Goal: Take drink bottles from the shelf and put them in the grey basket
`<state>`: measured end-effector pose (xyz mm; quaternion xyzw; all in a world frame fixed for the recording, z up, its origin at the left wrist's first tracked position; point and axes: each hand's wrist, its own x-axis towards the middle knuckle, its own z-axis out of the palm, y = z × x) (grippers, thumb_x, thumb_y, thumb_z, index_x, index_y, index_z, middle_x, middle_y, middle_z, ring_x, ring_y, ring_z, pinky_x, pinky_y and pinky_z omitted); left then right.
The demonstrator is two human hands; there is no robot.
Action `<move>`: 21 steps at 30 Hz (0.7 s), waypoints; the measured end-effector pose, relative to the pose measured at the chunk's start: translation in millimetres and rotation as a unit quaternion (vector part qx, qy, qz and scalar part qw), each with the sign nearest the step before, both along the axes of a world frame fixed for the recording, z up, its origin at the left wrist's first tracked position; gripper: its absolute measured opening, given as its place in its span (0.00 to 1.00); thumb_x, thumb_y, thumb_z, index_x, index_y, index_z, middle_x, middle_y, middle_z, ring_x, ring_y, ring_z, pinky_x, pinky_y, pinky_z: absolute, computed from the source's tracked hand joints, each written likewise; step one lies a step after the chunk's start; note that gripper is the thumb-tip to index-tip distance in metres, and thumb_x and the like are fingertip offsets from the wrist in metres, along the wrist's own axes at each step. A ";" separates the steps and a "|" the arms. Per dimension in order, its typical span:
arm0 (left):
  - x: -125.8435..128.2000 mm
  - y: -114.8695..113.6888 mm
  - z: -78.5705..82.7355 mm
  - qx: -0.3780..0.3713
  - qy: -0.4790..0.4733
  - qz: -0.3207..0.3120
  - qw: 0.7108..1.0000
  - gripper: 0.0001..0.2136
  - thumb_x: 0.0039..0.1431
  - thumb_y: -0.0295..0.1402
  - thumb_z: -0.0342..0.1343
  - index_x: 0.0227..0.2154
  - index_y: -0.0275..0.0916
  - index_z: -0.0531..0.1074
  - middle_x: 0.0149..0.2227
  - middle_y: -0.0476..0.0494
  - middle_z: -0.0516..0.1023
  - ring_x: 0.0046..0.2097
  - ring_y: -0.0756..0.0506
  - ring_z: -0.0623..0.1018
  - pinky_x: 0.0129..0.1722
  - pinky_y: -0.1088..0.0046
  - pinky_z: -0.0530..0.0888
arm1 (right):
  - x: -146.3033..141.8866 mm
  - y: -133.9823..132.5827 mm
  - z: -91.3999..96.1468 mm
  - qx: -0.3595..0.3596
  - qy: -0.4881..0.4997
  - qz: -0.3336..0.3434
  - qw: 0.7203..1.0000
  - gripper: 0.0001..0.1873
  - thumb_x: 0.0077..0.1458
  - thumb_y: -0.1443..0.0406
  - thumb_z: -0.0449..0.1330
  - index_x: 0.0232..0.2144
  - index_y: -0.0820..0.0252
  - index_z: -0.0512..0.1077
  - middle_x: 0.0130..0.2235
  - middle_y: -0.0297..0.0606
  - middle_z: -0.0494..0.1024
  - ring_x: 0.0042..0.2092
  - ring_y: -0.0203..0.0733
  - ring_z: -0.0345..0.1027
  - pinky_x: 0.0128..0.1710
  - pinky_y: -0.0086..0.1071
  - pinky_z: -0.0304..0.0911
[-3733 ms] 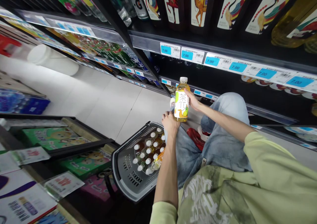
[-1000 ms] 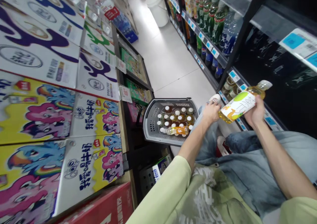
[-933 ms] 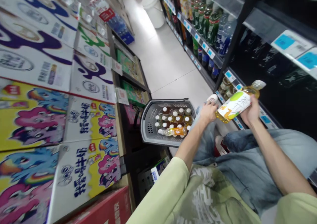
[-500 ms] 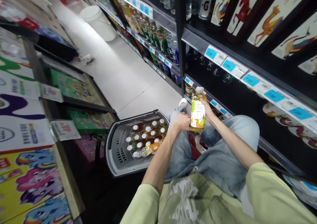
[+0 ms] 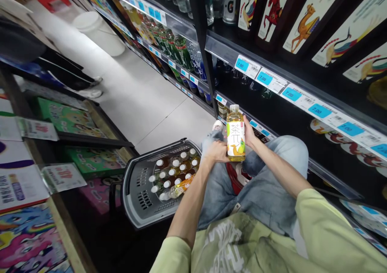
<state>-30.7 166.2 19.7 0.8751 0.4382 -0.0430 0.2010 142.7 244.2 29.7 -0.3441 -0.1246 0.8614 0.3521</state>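
Upright between my hands is a tea drink bottle [image 5: 235,138] with a white cap, yellow liquid and a white label with fruit on it. My left hand [image 5: 218,150] is closed at its lower left side. From the right, my right hand [image 5: 249,133] grips it, with its fingers partly behind the bottle. A grey shopping basket [image 5: 137,210] stands on the floor left of my knees. Several white-capped bottles [image 5: 172,172] stand in it, and an orange-labelled bottle [image 5: 182,186] lies across them.
Drink shelves [image 5: 242,47] with blue price tags rise at the right. On the left are display racks [image 5: 69,228] with coloured boxes. A white bucket [image 5: 99,31] stands in the aisle, near a person's dark-trousered legs [image 5: 63,69].
The view has shifted a little, so shelves and basket sit further left. Both hands keep hold of the bottle, its label now facing me more squarely. The person at the left has moved.
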 end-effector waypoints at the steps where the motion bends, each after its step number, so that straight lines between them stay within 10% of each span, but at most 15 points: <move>1: 0.6 -0.1 -0.5 0.002 0.001 -0.003 1.000 0.15 0.58 0.43 0.64 0.40 0.37 0.84 0.39 0.35 0.85 0.43 0.36 0.85 0.47 0.61 0.74 | -0.2 -0.2 0.6 0.000 0.002 -0.001 1.000 0.38 0.67 0.35 0.54 0.51 0.61 0.79 0.34 0.47 0.85 0.37 0.55 0.83 0.38 0.47 0.82; 21: -3.7 -0.6 -12.1 0.041 -0.033 0.028 0.998 0.16 0.61 0.47 0.61 0.34 0.38 0.81 0.32 0.35 0.83 0.36 0.38 0.83 0.37 0.64 0.72 | 4.4 4.0 5.4 0.011 -0.013 -0.059 0.998 0.27 0.60 0.44 0.65 0.48 0.60 0.80 0.38 0.44 0.87 0.44 0.57 0.84 0.46 0.48 0.80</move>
